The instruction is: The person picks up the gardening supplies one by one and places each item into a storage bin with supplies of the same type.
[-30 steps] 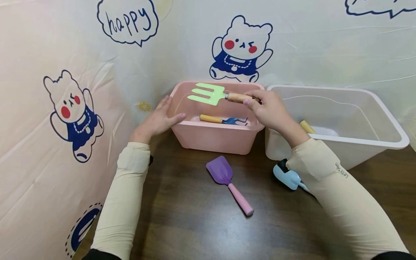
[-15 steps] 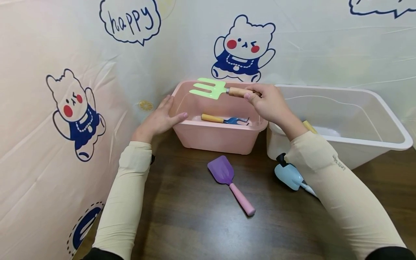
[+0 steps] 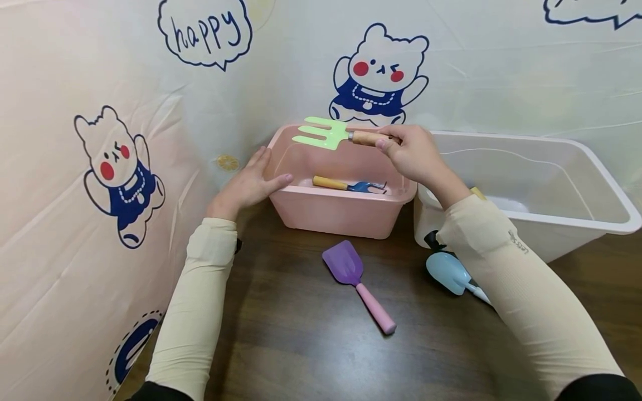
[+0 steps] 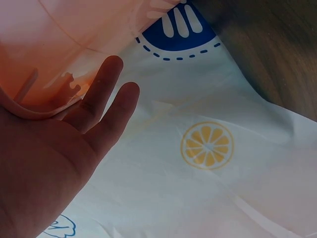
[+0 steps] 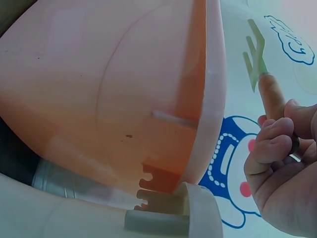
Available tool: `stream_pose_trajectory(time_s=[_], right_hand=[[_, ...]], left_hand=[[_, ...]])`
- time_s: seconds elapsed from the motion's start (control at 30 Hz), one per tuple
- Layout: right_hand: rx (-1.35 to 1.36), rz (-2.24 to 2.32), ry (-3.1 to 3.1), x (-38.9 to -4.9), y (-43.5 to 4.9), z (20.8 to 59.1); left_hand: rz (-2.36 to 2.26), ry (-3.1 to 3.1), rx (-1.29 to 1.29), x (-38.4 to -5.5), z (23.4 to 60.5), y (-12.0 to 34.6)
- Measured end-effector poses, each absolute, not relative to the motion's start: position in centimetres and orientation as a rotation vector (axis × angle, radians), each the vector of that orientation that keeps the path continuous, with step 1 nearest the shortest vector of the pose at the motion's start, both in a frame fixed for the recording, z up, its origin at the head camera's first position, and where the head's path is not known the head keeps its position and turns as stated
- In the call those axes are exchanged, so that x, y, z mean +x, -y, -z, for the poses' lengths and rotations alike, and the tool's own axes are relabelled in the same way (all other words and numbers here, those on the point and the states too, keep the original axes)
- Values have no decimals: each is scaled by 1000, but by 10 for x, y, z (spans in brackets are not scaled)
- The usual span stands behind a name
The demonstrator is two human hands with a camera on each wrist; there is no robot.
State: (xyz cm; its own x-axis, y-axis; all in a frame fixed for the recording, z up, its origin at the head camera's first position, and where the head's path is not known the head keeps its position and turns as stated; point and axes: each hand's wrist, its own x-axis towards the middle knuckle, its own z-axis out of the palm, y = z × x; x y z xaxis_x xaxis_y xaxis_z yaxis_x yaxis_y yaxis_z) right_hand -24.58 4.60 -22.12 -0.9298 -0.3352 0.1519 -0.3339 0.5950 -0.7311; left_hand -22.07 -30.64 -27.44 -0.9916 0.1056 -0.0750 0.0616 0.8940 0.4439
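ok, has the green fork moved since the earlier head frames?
Yes: the green fork has shifted upward in the head view, away from the front rim of the pink bin.

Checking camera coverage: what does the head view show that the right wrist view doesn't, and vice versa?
Head only: left hand on the rim of the pink bin, blue claw inside it, partly hidden yellow thing in the white bin, purple scoop and light blue trowel on the table.
Right wrist only: notched rib under the pink bin's rim.
Both: right hand gripping the green fork, both bins, printed bear.
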Motion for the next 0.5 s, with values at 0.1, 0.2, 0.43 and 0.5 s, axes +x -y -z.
stream_pose_trajectory(time_s=[0.1, 0.2, 0.43, 0.5], right_hand=[[-574, 1284, -2797, -248, -45, 221], [-547, 1277, -2787, -250, -44, 222], [-541, 1270, -2781, -256, -42, 222], [-548, 1274, -2773, -257, -41, 222]], left_hand=[[-690, -2966, 132, -221, 275, 307], [-690, -2968, 134, -221, 275, 307], [-689, -2966, 139, -222, 275, 308], [-690, -2964, 138, -222, 275, 308]])
